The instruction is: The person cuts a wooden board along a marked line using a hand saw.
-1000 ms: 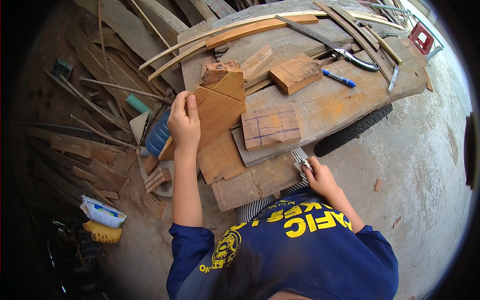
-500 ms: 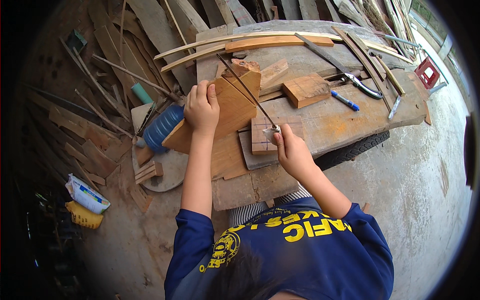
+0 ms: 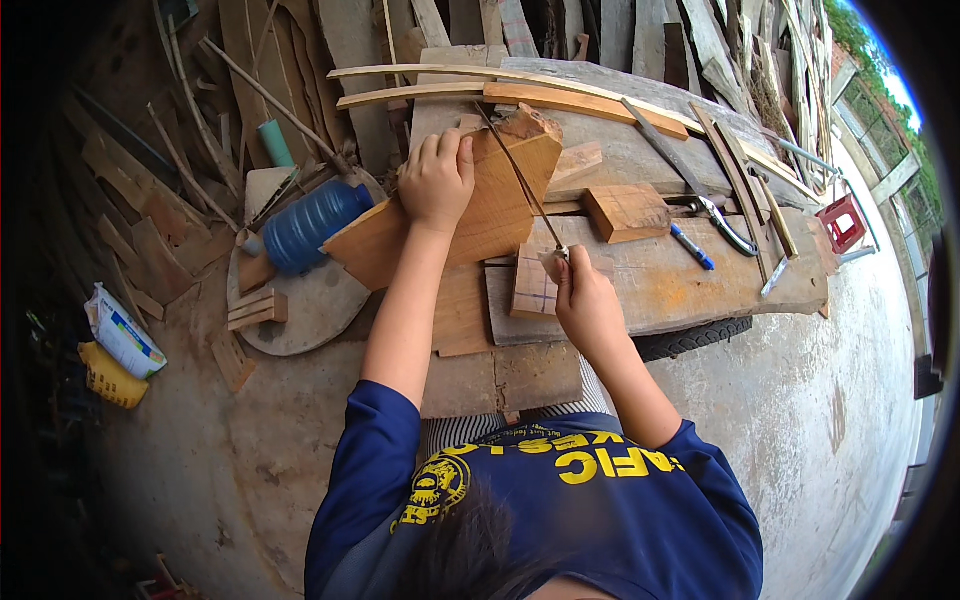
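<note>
My left hand [image 3: 435,180] grips the top edge of a pale wooden board [image 3: 490,215] that stands tilted on the workbench plank [image 3: 700,290]. My right hand [image 3: 585,305] is closed on the handle end of a long thin metal blade [image 3: 515,170]. The blade runs up and to the left along the board's right edge to its top corner. Just below my right hand lies a small wooden block [image 3: 530,285] marked with pencil lines.
On the bench lie a square wood block [image 3: 625,210], a blue pen [image 3: 692,247], a metal tool [image 3: 700,200] and curved slats [image 3: 560,95]. A blue bottle [image 3: 310,225] and a round wooden disc [image 3: 300,310] sit to the left, with scrap wood behind. A tyre [image 3: 690,340] lies under the bench.
My right hand has come up from the bench's near edge with the long blade and laid it along the board. My left hand has kept hold of the board, now more upright.
</note>
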`<state>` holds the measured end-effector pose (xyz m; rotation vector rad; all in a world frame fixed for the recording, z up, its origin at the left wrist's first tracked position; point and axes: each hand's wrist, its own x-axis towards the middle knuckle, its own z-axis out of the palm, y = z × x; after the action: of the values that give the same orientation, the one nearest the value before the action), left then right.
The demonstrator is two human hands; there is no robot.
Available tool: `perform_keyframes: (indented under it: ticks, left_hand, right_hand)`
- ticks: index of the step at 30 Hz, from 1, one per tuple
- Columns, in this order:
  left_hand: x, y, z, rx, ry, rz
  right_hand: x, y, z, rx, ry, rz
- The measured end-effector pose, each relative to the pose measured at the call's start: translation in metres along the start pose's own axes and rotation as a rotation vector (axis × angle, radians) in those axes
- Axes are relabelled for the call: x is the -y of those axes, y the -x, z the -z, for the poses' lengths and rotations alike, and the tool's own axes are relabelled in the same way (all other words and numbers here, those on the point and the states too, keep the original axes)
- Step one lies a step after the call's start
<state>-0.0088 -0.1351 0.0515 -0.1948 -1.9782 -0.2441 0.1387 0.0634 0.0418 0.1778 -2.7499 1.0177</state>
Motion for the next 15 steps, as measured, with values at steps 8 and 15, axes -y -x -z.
perform_keyframes:
  ticks: [8,15]
  left_hand:
    - [-0.003,0.001,0.004,0.020,0.024,0.006]
    - [-0.003,0.001,0.003,0.001,0.047,0.009]
  right_hand:
    - [-0.003,0.009,-0.005,-0.014,-0.032,-0.044]
    - [-0.004,-0.008,-0.008,-0.059,0.005,0.029]
